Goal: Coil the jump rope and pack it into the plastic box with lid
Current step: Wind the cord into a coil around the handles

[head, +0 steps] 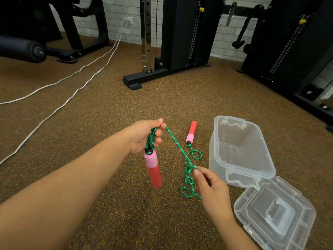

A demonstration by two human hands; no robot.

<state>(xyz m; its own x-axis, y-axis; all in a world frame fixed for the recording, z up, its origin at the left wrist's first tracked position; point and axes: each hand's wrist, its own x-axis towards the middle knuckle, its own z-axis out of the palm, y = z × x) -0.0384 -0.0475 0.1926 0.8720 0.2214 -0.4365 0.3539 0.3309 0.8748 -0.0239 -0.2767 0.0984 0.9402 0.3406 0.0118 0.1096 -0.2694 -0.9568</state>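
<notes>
My left hand (146, 137) grips several loops of the green jump rope (175, 142), and one pink-and-red handle (152, 167) hangs below that hand. From there the rope runs down to my right hand (210, 186), which pinches it between thumb and fingers. Below that pinch, tangled loops of rope dangle to the floor. The other handle (191, 131) lies on the floor, just left of the clear plastic box (266, 157). The box stands open with nothing in it. Its clear lid (275, 213) lies flat on the floor in front of the box, at the lower right.
The floor (108, 123) is brown speckled rubber. Black gym machine frames (144, 78) stand at the back and along the right. Two white cables (72, 83) trail across the floor at the left from a wall socket. A padded black roller (27, 49) is at the far left.
</notes>
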